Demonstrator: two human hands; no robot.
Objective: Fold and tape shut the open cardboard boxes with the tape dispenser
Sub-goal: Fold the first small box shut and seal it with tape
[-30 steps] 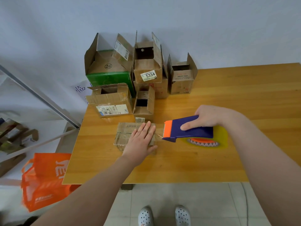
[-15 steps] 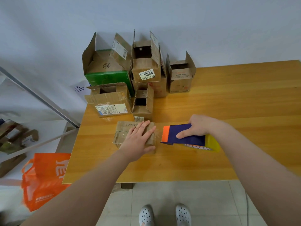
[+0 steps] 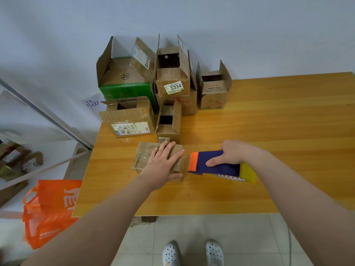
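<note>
My left hand (image 3: pixel 163 166) pressed flat, fingers straight, on the closed small box (image 3: pixel 143 155) near the table's (image 3: pixel 278 121) left front. My right hand (image 3: pixel 232 152) gripped the tape dispenser (image 3: pixel 226 168), its orange end just beside that box. Open boxes (image 3: pixel 172 81) stood behind.

The left hand (image 3: pixel 163 166) covers half of the flat box (image 3: pixel 143 159), cutting off its print

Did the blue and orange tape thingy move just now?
Yes. The blue, orange and yellow plastic tape dispenser in the right hand has tipped lower and edged slightly left, toward the flat taped cardboard box.
</note>
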